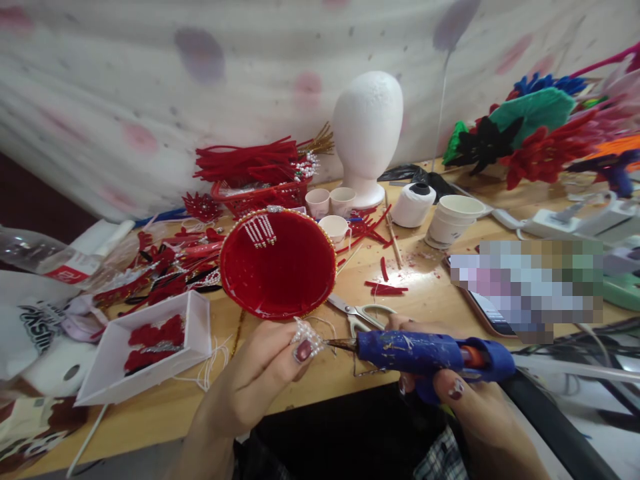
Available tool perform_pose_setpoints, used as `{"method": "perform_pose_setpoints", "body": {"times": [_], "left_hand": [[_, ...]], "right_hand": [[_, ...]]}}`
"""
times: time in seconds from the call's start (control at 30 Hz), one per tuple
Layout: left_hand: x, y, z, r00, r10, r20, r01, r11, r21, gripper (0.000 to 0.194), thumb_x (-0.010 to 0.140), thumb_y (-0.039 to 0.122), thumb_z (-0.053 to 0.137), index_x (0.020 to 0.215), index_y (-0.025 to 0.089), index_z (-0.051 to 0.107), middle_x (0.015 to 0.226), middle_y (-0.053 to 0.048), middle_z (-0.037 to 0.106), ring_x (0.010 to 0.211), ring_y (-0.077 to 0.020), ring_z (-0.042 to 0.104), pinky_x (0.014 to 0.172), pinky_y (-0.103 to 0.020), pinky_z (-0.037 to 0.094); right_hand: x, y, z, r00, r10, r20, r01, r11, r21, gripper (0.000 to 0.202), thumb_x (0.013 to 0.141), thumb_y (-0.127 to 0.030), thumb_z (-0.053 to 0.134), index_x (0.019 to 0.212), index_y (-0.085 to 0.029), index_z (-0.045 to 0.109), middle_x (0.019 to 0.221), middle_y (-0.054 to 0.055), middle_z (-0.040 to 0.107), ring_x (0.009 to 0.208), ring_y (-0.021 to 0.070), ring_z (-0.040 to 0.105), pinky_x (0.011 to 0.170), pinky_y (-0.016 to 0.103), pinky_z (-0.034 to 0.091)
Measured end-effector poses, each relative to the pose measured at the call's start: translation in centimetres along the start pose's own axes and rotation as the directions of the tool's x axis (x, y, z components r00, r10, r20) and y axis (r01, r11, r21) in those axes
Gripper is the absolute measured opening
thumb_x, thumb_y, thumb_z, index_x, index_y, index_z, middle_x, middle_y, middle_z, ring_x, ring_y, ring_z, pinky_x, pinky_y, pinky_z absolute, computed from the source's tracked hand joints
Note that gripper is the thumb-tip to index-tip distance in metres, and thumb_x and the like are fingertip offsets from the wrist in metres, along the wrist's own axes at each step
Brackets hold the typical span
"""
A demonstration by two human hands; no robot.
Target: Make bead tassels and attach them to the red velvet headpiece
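Observation:
Between the thumb and fingers of my left hand (265,373) is a small cluster of white beads (306,330). My right hand (465,400) grips a blue hot glue gun (407,352), its metal nozzle pointing left, at or very near the beads; whether they touch I cannot tell. A clear glue stick (555,367) sticks out of the gun's back end. Just beyond my left hand stands a red bowl-shaped piece (280,273) with gold trim and short bead strands hanging inside its upper rim. Scissors (357,312) lie behind the nozzle, partly hidden by the gun.
A white foam head (369,127) stands at the back, near paper cups (336,230) and a thread spool (413,205). At left sits a white box (145,373) with red pieces. A phone (483,300) lies right; a second glue gun (613,170) is behind it.

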State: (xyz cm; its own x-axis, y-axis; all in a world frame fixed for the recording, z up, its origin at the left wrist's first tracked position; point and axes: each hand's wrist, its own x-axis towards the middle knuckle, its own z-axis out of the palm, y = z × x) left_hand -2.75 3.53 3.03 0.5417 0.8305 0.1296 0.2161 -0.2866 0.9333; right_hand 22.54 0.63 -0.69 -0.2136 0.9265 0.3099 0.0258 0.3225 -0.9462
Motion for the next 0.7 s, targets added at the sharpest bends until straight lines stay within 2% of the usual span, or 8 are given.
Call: {"method": "perform_pose_setpoints", "body": {"times": [0.23,0.47,0.6,0.7], "left_hand": [[-0.1,0.1,0.4,0.996,-0.042,-0.081,0.036,0.996,-0.080,0.039,0.102,0.039,0.047,0.067,0.022,0.047,0.062,0.002,0.041,0.063,-0.0151,0.041,0.062,-0.032,0.031],[0.1,0.2,0.8,0.987,-0.063,-0.149,0.041,0.988,-0.149,0.049,0.099,0.053,0.048,0.062,0.022,0.044,0.059,0.002,0.040,0.057,-0.0139,0.038,0.055,-0.032,0.029],[0.1,-0.2,1.0,0.984,-0.040,-0.176,0.001,0.976,-0.217,0.050,0.099,0.053,0.049,0.060,0.021,0.046,0.057,0.002,0.039,0.054,-0.0136,0.036,0.051,-0.032,0.028],[0.1,0.0,1.3,0.961,-0.109,-0.254,0.032,0.957,-0.288,0.049,0.097,0.054,0.052,0.060,0.022,0.046,0.057,0.003,0.038,0.054,-0.0139,0.036,0.052,-0.032,0.028]], "right_hand": [[-0.5,0.1,-0.3,0.998,0.037,0.056,-0.036,0.999,-0.006,0.054,0.091,-0.068,0.046,0.072,-0.022,0.067,0.068,0.007,0.062,0.063,0.0215,0.060,0.054,0.032,0.047],[-0.5,0.2,-0.2,0.999,0.029,0.045,-0.030,0.999,0.020,0.053,0.092,-0.067,0.047,0.075,-0.023,0.072,0.073,0.008,0.067,0.070,0.0248,0.066,0.058,0.034,0.052],[-0.8,0.4,-0.1,1.000,-0.008,-0.014,0.008,0.998,-0.057,0.050,0.093,-0.064,0.046,0.077,-0.026,0.074,0.070,0.009,0.067,0.077,0.0281,0.068,0.063,0.036,0.057],[-1.1,0.7,0.0,0.995,-0.062,-0.078,0.053,0.992,-0.112,0.045,0.093,-0.061,0.048,0.078,-0.027,0.074,0.070,0.008,0.067,0.079,0.0283,0.069,0.068,0.037,0.059]]}}
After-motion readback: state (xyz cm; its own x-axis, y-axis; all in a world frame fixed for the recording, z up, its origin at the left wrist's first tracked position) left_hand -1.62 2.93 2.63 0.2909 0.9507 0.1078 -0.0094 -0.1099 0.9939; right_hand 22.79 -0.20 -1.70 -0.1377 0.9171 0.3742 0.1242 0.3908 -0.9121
